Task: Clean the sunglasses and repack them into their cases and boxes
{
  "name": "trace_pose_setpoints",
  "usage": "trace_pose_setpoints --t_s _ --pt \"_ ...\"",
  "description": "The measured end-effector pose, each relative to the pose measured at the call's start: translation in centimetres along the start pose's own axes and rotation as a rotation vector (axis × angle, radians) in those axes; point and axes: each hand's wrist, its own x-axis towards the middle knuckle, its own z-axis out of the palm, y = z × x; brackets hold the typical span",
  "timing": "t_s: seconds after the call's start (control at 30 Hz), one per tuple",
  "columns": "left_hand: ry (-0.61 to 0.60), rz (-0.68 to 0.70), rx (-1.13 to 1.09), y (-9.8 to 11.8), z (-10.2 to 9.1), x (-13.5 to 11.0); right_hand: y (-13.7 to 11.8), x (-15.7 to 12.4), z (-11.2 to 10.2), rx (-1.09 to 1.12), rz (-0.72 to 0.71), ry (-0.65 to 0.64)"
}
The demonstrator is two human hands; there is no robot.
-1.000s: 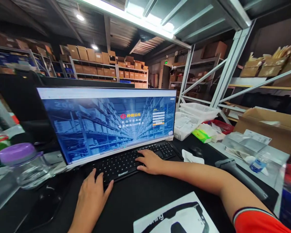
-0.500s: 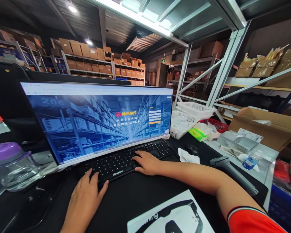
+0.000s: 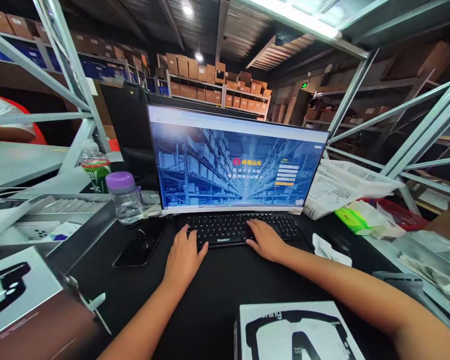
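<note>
Just in front of the monitor (image 3: 240, 160), on the black desk (image 3: 206, 300), lies a keyboard (image 3: 225, 230), its near edge marked "Bosston". The left hand (image 3: 182, 257) is at its left end, around nine o'clock; the right hand (image 3: 267, 241) lies right of its middle, near three. Both are palm down, their fingers (image 3: 190, 234) loosely spread at the keys and gripping nothing. At twelve o'clock the monitor shows 神州金库 in yellow beside a red logo, with "SaaS" in white writing below. Towards five o'clock sits a white box (image 3: 300, 332), its partial lettering ending in "ing". Towards nine stand a purple-lidded bottle (image 3: 123, 197) and, nearer, a black phone (image 3: 140, 247).
</note>
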Motion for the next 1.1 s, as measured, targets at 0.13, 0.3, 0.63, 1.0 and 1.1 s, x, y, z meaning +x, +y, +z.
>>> trace_pose_setpoints --t_s 0.13,0.3,0.63,1.0,1.1 --pt "0.077 -0.086 -0.087 -1.1 0.1 0.0 1.1 0.2 0.0 0.011 0.047 0.030" --pt "0.129 -0.119 -0.156 -1.9 0.4 -0.2 2.0 0.5 -0.1 0.054 0.037 0.048" --pt "0.057 -0.089 -0.103 -1.8 -0.1 -0.5 2.1 0.7 0.1 0.072 0.038 0.081" --pt "0.021 -0.046 -0.011 -1.1 0.0 0.1 0.8 0.3 0.3 0.038 -0.078 0.071" --pt "0.003 -0.020 -0.001 -1.3 0.3 0.5 0.8 0.2 0.5 0.040 -0.071 0.073"
